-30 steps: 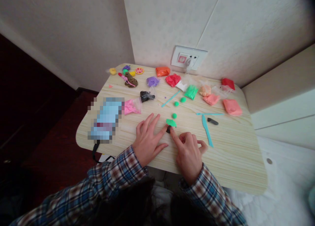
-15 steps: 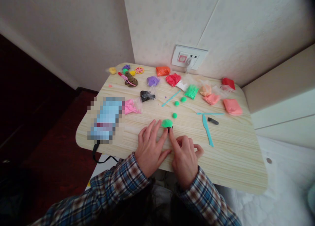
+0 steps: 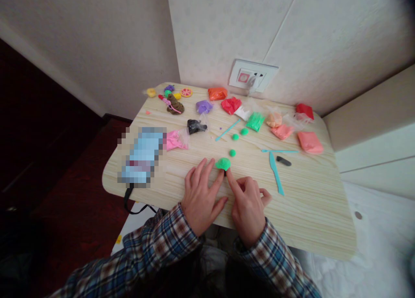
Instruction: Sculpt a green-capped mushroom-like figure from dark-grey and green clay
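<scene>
Green dome [image 3: 223, 163] sat on the table [image 3: 311, 220], black bit [image 3: 225, 173] showing at its near edge. We noted left hand [image 3: 201, 198] spread, right hand [image 3: 249, 203] half-curled, grip unclear; both index tips met at the bit. We judged the dome formed, the bit unfinished. Beyond the dome, three green balls [image 3: 232, 153] lay unattached.

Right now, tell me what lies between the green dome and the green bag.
The head view shows three small green balls between the green dome and the green bag: one closest to the dome, two farther back.
</scene>
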### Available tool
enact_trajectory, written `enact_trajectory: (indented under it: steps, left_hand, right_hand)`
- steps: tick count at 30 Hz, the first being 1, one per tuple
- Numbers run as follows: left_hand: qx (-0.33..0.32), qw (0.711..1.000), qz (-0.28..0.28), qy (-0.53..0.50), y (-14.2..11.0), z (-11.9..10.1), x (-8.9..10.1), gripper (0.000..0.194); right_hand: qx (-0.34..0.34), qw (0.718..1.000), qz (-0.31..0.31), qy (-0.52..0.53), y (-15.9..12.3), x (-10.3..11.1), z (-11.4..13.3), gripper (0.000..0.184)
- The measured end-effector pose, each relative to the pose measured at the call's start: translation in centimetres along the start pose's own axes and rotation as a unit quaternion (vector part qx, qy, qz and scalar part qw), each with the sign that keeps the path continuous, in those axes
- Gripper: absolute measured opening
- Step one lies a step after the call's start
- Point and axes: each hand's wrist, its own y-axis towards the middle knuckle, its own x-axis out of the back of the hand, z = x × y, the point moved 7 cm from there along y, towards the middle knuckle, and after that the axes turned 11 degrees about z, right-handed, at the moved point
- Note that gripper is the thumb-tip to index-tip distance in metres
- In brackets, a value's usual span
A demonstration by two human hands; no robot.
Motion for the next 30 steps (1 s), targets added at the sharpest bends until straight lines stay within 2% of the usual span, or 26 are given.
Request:
enact_trajectory:
  steps: [6,12,17,23,30]
  left_hand:
    - [-0.007,1.000,-0.008,-0.009,-0.08,0.15,0.13,0.054]
    - [0.002,1.000,-0.006,-0.021,-0.03,0.22,0.16,0.063]
    - [-0.003,1.000,0.001,-0.015,0.01,0.16,0.08,0.057]
    - [0.001,1.000,-0.008,-0.022,0.01,0.30,0.17,0.057]
    - [0.010,0.999,0.003,-0.031,0.35,0.29,0.12,0.054]
  right_hand:
    - [-0.003,1.000,0.002,0.007,-0.33,0.04,-0.29,0.073]
    - [-0.009,1.000,0.001,0.010,-0.23,0.02,-0.75,0.073]
    - [-0.013,1.000,0.005,0.003,-0.22,0.13,-0.57,0.070]
    - [-0.020,0.998,0.006,-0.060,-0.44,0.20,-0.38,0.063]
    - [-0.012,1.000,0.004,-0.029,-0.21,0.10,-0.62,0.065]
